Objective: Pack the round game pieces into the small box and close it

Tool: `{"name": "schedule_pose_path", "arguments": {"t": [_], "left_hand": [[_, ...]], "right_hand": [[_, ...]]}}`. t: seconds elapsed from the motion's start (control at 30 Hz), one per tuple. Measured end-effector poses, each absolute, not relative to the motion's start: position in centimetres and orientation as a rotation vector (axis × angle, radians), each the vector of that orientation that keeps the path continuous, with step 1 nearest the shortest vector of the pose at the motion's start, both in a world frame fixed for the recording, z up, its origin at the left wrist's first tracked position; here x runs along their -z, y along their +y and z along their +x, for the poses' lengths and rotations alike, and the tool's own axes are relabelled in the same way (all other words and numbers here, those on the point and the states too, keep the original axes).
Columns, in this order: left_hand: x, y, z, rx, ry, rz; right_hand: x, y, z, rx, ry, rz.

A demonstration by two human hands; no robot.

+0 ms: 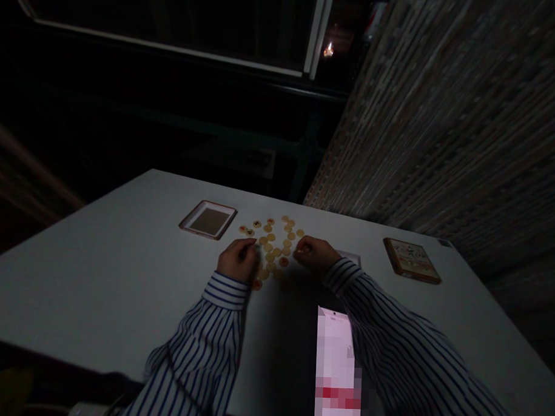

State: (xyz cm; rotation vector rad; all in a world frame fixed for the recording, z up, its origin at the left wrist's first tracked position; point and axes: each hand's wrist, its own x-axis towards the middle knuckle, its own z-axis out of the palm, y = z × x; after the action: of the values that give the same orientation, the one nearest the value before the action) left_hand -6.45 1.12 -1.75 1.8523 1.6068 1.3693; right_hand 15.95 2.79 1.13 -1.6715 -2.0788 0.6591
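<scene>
Several small round wooden discs (276, 244) lie scattered on a white table (97, 274), some with red or dark marks. My left hand (238, 260) rests with curled fingers at the left edge of the discs, fingertips pinched on one. My right hand (313, 253) sits at the right edge, its fingers also curled and pinched over a disc. Both arms wear striped sleeves.
An open shallow box tray (208, 219) lies beyond the discs to the left. A printed box lid (411, 259) sits at the right. A lit phone screen (338, 368) stands near me. A textured wall rises at the right; the room is dark.
</scene>
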Motion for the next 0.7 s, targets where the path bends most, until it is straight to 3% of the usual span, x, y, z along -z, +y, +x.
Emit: {"name": "schedule_pose_path", "arguments": {"t": [0.37,0.7], "left_hand": [[0.0,1.3,-8.5,-1.434,1.675,1.707],[2.0,1.2,-10.8,-1.151,1.418,2.139]], "right_hand": [[-1.7,2.4,16.0,-0.226,-2.437,-1.657],[-1.2,2.8,15.9,-0.118,-2.569,-1.726]]}}
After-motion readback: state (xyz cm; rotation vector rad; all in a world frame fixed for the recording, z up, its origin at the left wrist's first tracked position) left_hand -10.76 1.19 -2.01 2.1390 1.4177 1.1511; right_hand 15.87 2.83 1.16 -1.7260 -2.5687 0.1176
